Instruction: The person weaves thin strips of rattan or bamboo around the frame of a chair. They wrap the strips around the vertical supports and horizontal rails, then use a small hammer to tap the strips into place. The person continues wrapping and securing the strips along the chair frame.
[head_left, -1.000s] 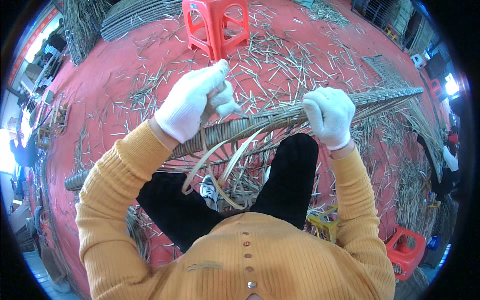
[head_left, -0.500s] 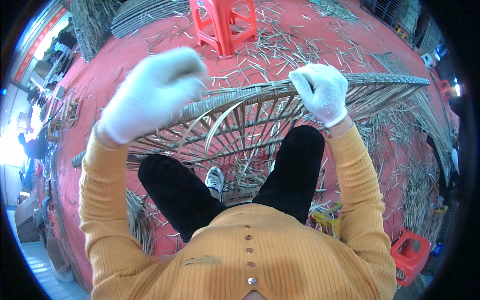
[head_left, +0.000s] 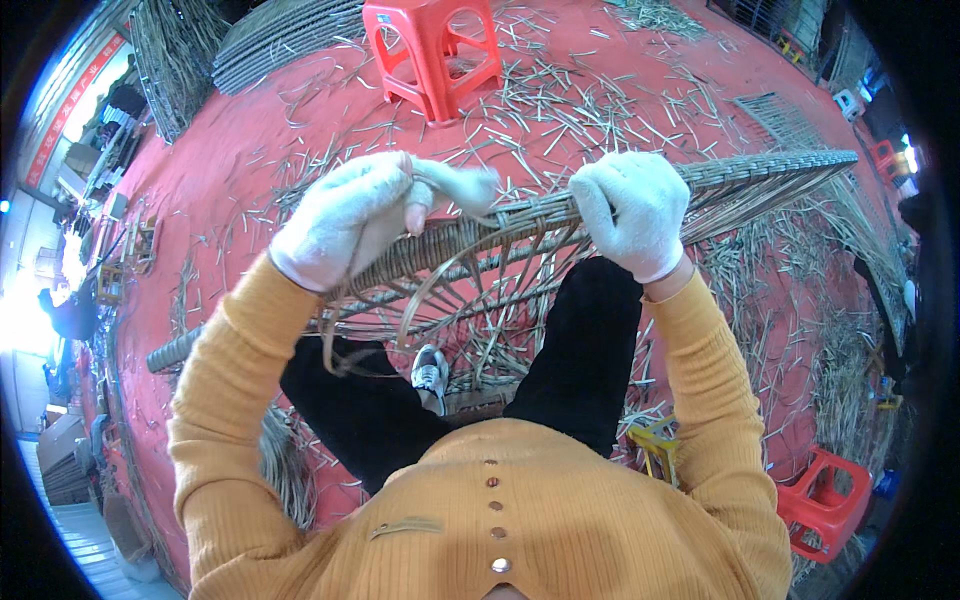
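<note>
A long woven rattan frame (head_left: 760, 180) lies across my knees, its wrapped rim running from lower left to upper right. My right hand (head_left: 630, 210), in a white glove, grips that rim near the middle. My left hand (head_left: 365, 210), also gloved, is closed on a thin flat rattan strip (head_left: 440, 280) that loops down from the rim and hangs in front of my legs. The two hands are about a hand's width apart on the rim. Bare ribs of the frame show below the rim between my knees.
A red plastic stool (head_left: 435, 50) stands ahead on the red floor (head_left: 250, 150), which is littered with cut rattan pieces. Bundles of cane (head_left: 270, 40) lie at the back left. A small yellow stool (head_left: 655, 450) and another red stool (head_left: 830, 500) sit at my right.
My left hand swung out wide to the left pulling the strip, then came back to the rim. The right hand stayed clamped on the rim.
</note>
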